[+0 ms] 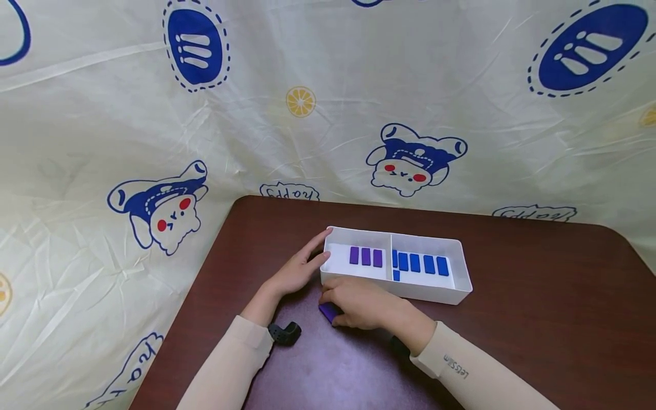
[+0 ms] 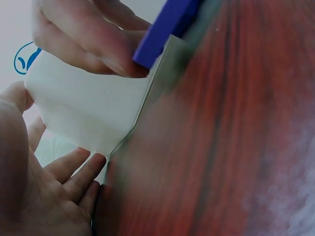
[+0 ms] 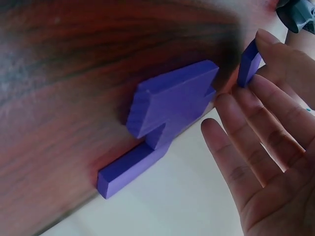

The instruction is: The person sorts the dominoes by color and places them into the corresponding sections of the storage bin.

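- A white box [image 1: 435, 293] with two compartments stood on the brown table [image 1: 538, 296], and a divider [image 1: 392, 256] split it across.
- The left hand [image 1: 292, 273] was at the left end of the box, its fingers apart and fairly straight, with fingertips touching that end.
- The right hand [image 1: 364, 302] was just in front of the box, near its left corner; thumb and forefinger were clamped on a purple block [image 3: 249, 64], while the other fingers reached out loosely.
- That pinched block was outside the box, near its front wall.
- More purple blocks formed a cluster [image 3: 172, 101] on the table beside the box; they lay against one another with a stepped outline, one block jutting out along the box wall. In the head view the right hand hid this cluster.
- Inside the box's left compartment, three purple pieces [image 1: 366, 256] lay in a spaced row near the divider.
- Inside the box's right compartment were blue pieces [image 1: 415, 263], most of them in a row leading away from the divider, with a small one nearer the front wall.
- Black wristbands [image 1: 286, 334] and pale sleeves [image 1: 225, 364] showed in front of the box; the right sleeve bore dark lettering.
- Behind the box, beyond the table, hung a whitish sheet [image 1: 333, 159] printed with cartoon figures, blue ovals and orange slices.
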The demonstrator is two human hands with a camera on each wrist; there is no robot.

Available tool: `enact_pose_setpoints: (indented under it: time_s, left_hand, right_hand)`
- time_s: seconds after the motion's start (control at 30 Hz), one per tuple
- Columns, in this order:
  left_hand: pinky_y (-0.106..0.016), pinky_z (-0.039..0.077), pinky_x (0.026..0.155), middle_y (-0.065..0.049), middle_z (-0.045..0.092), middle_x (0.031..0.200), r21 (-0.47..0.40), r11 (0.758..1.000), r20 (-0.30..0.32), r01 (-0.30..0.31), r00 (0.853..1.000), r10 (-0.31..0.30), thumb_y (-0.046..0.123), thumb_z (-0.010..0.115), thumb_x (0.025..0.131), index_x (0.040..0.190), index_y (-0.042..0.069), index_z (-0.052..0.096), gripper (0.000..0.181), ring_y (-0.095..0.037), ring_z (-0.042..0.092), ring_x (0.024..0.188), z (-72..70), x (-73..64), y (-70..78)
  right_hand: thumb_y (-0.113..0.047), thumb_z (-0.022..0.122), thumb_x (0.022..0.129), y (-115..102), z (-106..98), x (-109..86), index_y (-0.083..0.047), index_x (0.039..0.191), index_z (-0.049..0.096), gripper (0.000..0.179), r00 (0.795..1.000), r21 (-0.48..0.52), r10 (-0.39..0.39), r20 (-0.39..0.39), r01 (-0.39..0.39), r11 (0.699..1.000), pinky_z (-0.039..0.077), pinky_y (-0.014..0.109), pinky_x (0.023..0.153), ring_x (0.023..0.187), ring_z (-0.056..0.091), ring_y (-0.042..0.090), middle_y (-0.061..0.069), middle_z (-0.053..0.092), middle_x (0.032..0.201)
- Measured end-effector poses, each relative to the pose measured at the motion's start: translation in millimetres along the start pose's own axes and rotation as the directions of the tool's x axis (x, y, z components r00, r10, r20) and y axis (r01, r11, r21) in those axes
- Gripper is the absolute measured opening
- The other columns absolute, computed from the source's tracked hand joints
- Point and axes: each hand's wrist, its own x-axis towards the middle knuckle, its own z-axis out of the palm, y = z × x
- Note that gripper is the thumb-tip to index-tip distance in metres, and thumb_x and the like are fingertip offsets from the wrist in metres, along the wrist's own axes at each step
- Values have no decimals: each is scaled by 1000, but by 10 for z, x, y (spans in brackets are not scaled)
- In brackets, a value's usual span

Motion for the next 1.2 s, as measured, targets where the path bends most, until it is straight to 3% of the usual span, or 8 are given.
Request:
enact_pose_setpoints:
  time_s: [0.43, 1.0, 1.2]
  left_hand:
    - [-51, 37, 119, -11, 38, 166, 2, 1000, -8, -2, 1000, 2, 27, 47, 112, 166, 28, 24, 59, -30, 42, 150, 10, -6, -9]
    - [-54, 33, 120, -19, 36, 166, -5, 1000, 3, -8, 1000, 8, 22, 45, 112, 167, 21, 20, 61, -36, 40, 150, 15, -5, 18]
    - [-54, 33, 120, -24, 35, 165, 0, 1000, 26, 10, 1000, -10, 21, 46, 112, 167, 14, 20, 61, -40, 38, 151, -4, -45, 191]
  right_hand:
    - [-34, 81, 91, -35, -121, -36, -14, 125, 74, 40, 999, 9, 16, -27, -16, 1000, 56, 35, 95, 99, 60, 11, -1, 66, 117]
    - [-36, 82, 90, -37, -190, -67, -14, 124, 75, 42, 999, 12, 24, -42, -24, 1000, 56, 32, 95, 97, 59, 10, -1, 65, 118]
    - [-36, 82, 90, -39, -239, -78, -12, 124, 75, 42, 998, 26, 24, -50, -23, 999, 55, 30, 92, 95, 58, 10, 0, 66, 117]
